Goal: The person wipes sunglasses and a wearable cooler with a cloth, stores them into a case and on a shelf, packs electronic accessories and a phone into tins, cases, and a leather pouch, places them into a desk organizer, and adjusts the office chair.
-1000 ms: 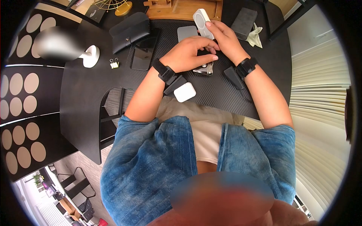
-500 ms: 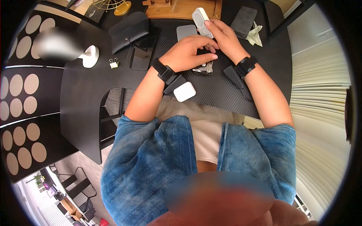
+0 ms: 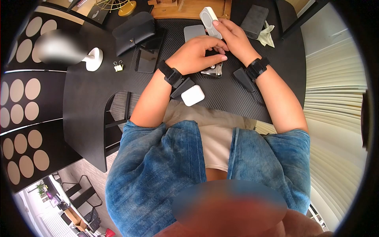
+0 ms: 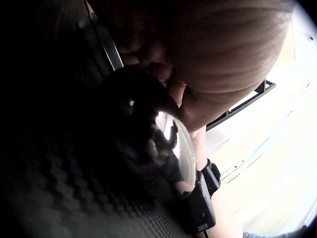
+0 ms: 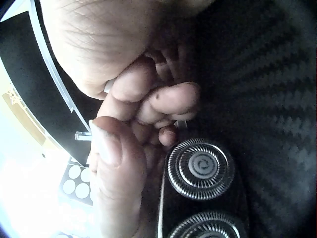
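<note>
Two hands are reaching over the black desk (image 3: 229,94), where the right hand (image 3: 237,37) is gripping a white oblong device (image 3: 210,23), tilted, near a wooden tray (image 3: 193,12). The left hand (image 3: 193,55) is arching above a black shaver (image 3: 213,73), its fingers bending; whether they are holding anything, I cannot tell.
</note>
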A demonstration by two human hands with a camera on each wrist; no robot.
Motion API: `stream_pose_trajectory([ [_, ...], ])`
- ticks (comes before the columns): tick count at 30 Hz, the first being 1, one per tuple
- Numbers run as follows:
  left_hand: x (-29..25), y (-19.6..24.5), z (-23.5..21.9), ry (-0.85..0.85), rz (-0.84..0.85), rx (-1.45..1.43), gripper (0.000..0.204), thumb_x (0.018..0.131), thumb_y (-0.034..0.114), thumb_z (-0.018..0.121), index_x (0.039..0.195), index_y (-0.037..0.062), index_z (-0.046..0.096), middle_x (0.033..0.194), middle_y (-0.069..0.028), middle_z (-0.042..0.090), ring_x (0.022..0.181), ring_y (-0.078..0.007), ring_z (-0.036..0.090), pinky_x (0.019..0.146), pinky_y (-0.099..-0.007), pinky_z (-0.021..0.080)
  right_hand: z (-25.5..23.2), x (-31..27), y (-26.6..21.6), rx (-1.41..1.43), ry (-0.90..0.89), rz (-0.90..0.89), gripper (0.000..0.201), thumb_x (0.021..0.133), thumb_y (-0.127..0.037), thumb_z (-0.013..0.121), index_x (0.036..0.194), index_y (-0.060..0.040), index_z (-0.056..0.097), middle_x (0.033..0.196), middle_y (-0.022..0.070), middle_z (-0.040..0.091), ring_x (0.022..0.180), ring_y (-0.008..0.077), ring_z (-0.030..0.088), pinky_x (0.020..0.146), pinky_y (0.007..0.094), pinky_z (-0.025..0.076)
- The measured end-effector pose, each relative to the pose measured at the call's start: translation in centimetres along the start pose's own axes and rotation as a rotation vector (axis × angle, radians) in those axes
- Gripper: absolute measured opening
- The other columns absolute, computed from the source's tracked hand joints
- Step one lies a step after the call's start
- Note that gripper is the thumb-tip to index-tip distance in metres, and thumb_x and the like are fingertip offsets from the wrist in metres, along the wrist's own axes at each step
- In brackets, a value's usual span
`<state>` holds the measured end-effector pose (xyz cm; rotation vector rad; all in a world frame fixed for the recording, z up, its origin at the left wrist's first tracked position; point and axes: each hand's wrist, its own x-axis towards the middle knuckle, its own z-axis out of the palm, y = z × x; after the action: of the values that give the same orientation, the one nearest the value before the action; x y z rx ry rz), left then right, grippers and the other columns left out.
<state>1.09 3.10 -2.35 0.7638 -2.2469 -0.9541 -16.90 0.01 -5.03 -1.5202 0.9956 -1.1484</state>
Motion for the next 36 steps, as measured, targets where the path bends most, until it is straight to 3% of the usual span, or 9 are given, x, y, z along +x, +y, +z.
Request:
stream_pose_trajectory([
  [34, 0.04, 0.33, 0.12, 0.007, -0.013, -0.024, 0.027, 0.087, 0.017, 0.072, 0.11, 0.0027, 0.066, 0.101, -0.0076, 0.071, 0.093, -0.0189, 0.065, 0.083, -0.031, 0.05, -0.11, -0.09, -0.09, -0.035, -0.004, -0.009, 0.051, 0.097, -0.045, 0.056, 0.116, 0.0017, 0.063, 0.082, 0.0055, 0.065, 0.07, 0.0104, 0.061, 0.063, 0.0244, 0.048],
  [36, 0.08, 0.28, 0.25, 0.043, 0.028, -0.015, 0.025, 0.085, 0.016, 0.074, 0.105, 0.0019, 0.066, 0.093, -0.0092, 0.069, 0.088, -0.0203, 0.067, 0.079, -0.0321, 0.053, -0.09, -0.13, -0.06, -0.053, 0.008, -0.037, 0.05, 0.097, -0.045, 0.056, 0.116, 0.0018, 0.063, 0.081, 0.0054, 0.065, 0.07, 0.0105, 0.061, 0.063, 0.0246, 0.048],
])
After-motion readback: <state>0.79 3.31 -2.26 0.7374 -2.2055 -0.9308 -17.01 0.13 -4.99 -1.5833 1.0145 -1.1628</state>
